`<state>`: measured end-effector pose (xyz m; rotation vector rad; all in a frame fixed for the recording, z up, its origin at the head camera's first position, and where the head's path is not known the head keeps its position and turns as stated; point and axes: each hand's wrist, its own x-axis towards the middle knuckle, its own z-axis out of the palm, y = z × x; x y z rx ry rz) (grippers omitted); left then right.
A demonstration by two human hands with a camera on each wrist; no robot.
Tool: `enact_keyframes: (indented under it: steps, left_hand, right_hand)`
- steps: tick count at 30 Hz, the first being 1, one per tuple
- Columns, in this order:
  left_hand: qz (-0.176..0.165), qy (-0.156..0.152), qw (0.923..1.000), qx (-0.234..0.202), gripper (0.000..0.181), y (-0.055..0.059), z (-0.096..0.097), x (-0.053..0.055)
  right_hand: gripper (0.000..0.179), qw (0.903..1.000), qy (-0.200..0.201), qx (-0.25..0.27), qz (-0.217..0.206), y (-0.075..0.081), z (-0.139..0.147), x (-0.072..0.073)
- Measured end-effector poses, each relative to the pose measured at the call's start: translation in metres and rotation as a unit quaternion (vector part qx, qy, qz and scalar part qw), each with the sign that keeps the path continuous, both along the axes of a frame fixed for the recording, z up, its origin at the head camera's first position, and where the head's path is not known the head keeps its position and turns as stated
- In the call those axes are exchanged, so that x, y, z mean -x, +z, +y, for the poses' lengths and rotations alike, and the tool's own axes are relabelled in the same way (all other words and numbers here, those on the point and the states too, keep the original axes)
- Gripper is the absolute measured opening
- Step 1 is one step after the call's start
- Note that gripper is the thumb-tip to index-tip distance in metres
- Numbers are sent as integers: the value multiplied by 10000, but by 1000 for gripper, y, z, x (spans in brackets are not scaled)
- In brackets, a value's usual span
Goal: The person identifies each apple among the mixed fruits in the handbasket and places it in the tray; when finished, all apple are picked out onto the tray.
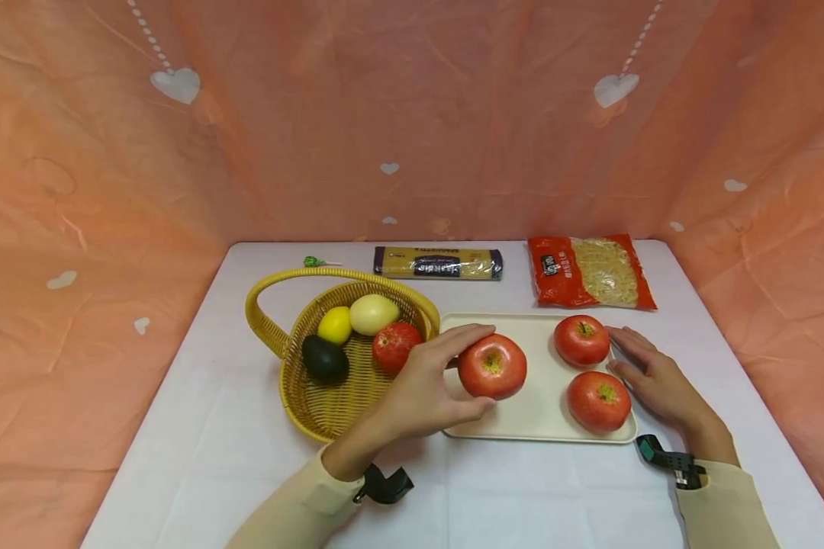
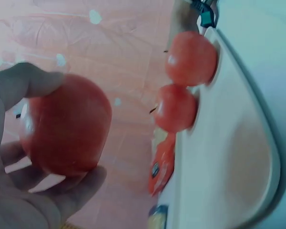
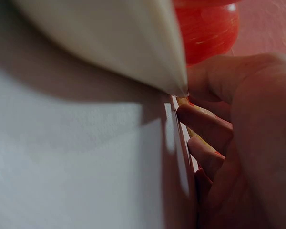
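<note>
My left hand (image 1: 422, 389) grips a red apple (image 1: 492, 367) above the left part of a cream tray (image 1: 522, 427). In the left wrist view, thumb and fingers curve round the apple (image 2: 74, 129). Two more red apples, one farther back (image 1: 581, 340) and one nearer me (image 1: 598, 402), sit at the tray's right end. Against that end rests my right hand (image 1: 662, 385), its thumb and fingertips at the rim. The right wrist view shows the right thumb (image 3: 219, 78) touching the tray edge (image 3: 174, 71), with relaxed fingers beside it.
A yellow wicker basket (image 1: 291, 412) with a tall handle holds an avocado (image 1: 325, 360), a lemon (image 1: 335, 325), a pale yellow fruit (image 1: 374, 314) and a red fruit (image 1: 396, 347). Behind lie a green lollipop (image 1: 313, 261), a spaghetti pack (image 1: 438, 263) and a red pasta bag (image 1: 590, 272).
</note>
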<state>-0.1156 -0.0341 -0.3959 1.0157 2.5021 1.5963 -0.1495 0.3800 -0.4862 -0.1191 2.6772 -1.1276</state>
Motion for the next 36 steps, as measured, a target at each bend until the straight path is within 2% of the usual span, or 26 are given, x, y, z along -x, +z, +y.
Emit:
enact_keyframes:
  steps: [7, 18, 24, 29, 36]
  left_hand:
    - [-147, 395, 9990, 150, 81, -10, 33, 7]
    - [-274, 706, 9967, 297, 82, -17, 72, 13]
    - [-417, 899, 9938, 508, 81, -25, 83, 19]
    - [-644, 1158, 9885, 724, 79, -33, 93, 29]
    - [-1038, 1357, 9830, 676, 79, -46, 103, 43]
  right_hand:
    - [70, 10000, 32, 10, 44, 2, 0, -1]
    - [70, 10000, 3, 62, 56, 3, 2, -1]
    - [70, 10000, 11, 99, 12, 2, 0, 0]
    - [70, 10000, 8, 72, 2, 3, 0, 0]
    - [71, 9999, -38, 138, -79, 3, -2, -1]
